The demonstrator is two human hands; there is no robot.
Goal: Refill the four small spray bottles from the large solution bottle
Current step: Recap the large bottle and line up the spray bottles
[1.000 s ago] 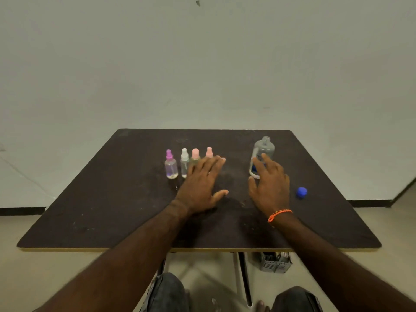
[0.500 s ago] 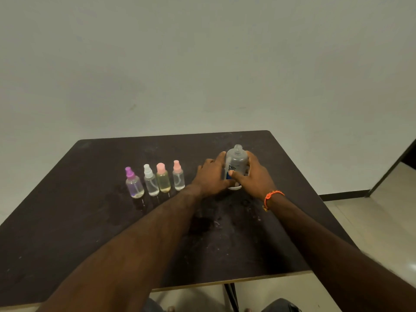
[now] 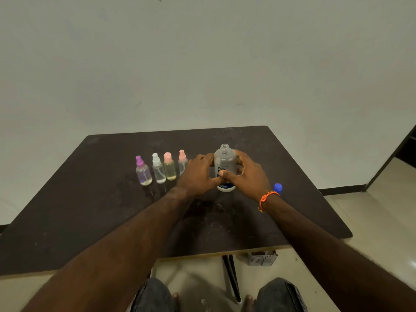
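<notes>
Fingers (image 3: pixel 242 157) of both hands now wrap the uncapped big bottle (image 3: pixel 225 162), newly gripped, sprayers (image 3: pixel 160 168) just left, so pouring can start.

A dark brown table (image 3: pixel 94 212) with a pale edge strip along its near side carries everything; its top is scuffed and dusty. Toward the far edge, left of the middle, four small spray bottles stand upright in a close row: a purple-capped bottle (image 3: pixel 143 171), a white-capped bottle (image 3: pixel 158 169), a yellowish bottle with a pink cap (image 3: pixel 169 167) and another pink-capped bottle (image 3: pixel 182 162), partly hidden. Right of them stands the large solution bottle (image 3: pixel 225 164), uncapped, clear with a blue base. Its blue cap (image 3: pixel 277 188) sits on the table near the right edge.
</notes>
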